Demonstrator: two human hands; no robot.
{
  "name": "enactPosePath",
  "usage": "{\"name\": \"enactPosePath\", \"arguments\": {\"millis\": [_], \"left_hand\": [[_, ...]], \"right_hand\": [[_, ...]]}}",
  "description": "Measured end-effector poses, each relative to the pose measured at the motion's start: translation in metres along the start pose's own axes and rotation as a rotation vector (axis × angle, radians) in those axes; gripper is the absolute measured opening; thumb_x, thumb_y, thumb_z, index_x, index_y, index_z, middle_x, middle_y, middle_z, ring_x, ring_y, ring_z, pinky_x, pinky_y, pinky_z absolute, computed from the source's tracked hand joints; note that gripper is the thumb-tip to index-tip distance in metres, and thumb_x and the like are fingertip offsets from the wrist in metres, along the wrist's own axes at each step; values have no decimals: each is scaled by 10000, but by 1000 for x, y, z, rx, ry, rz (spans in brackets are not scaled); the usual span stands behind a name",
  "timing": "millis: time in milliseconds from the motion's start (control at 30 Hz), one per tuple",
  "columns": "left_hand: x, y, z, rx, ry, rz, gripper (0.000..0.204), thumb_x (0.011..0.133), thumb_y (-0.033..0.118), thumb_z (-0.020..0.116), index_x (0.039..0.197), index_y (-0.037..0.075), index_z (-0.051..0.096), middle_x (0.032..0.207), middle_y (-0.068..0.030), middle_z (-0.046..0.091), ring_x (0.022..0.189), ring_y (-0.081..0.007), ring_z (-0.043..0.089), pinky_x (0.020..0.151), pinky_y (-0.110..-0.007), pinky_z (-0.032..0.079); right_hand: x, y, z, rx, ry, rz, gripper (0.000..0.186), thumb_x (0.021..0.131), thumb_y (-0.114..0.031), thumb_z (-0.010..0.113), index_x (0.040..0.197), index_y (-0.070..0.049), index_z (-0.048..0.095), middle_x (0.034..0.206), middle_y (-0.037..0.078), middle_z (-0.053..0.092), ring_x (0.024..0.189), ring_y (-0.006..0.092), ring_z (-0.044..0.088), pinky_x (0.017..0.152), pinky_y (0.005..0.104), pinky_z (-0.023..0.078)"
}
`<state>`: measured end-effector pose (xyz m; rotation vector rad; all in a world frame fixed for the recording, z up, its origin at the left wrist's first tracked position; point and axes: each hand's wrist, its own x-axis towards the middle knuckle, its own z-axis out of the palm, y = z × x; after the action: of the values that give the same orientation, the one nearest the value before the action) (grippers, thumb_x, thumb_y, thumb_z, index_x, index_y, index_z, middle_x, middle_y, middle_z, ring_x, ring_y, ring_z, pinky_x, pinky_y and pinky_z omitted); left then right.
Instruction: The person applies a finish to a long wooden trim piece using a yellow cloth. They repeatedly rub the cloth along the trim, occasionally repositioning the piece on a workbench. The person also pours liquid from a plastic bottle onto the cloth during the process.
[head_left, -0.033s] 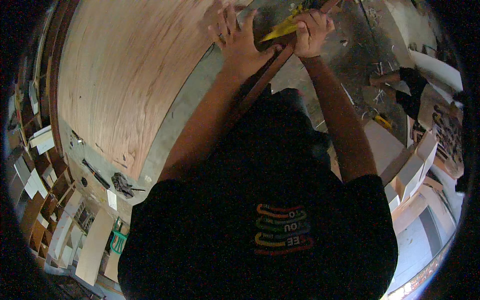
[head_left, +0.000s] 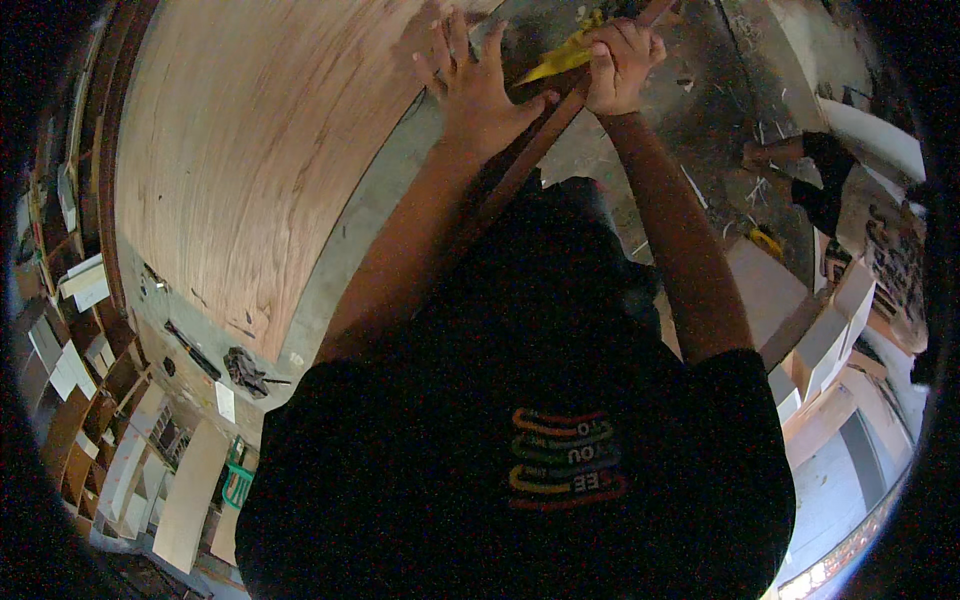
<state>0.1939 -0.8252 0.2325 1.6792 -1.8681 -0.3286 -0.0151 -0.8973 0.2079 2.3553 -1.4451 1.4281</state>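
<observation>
Nearest is the person's black shirt (head_left: 430,400), with a coloured print on the chest. Beyond it, a narrow brown strip (head_left: 535,150) runs diagonally up between the forearms to the hands. The left hand (head_left: 478,98) has its fingers spread wide apart, the thumb reaching over to the strip. The right hand (head_left: 615,72) has its fingers curled in beside a yellow tapered thing (head_left: 555,64) — I cannot tell whether they clamp on that or the strip. The yellow thing lies between the hands, its point leftward. Left of them spreads a large wood-grained panel (head_left: 260,150); farther right — another person's bare limb (head_left: 778,153).
</observation>
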Motion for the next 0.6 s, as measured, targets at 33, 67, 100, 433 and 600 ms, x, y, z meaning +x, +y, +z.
{"name": "enactPosePath", "arguments": {"millis": [33,67,100,433,600], "left_hand": [[0,-1,-2,-10,-31,-19,1071,684,641,826,1568,224,388,1684,-263,144,1573,-452,16,1208,-687,-27],[-2,-2,-5,-18,-63,-39,1088,671,631,838,1567,208,388,1682,-268,143,1572,-453,20,1207,-690,-21],[-3,-5,-7,-24,-96,-60,1105,658,620,851,1566,193,388,1679,-274,143,1570,-455,24,1206,-692,-15],[-36,-18,-32,-34,-156,-69,1157,627,685,830,1567,173,393,1709,-238,62,1577,-454,-30,1179,-722,-51],[-26,-11,-22,-13,-114,-71,1142,627,717,817,1547,172,417,1706,-238,90,1574,-461,-14,1176,-724,-45]], "right_hand": [[1,1,-1,11,-11,-4,350,958,-412,499,893,-160,732,912,52,622,959,275,557,980,461,279],[0,2,-2,46,-2,-11,308,936,-390,529,925,-159,731,919,61,614,960,292,559,979,485,283],[1,2,-2,30,-21,-4,309,938,-393,531,919,-159,732,924,63,619,960,295,560,979,484,285],[-1,1,5,89,54,16,313,925,-404,558,879,-157,744,896,61,635,936,295,569,972,477,289],[0,3,6,76,77,-1,274,910,-370,571,879,-158,742,893,49,639,922,287,571,968,466,287]]}}
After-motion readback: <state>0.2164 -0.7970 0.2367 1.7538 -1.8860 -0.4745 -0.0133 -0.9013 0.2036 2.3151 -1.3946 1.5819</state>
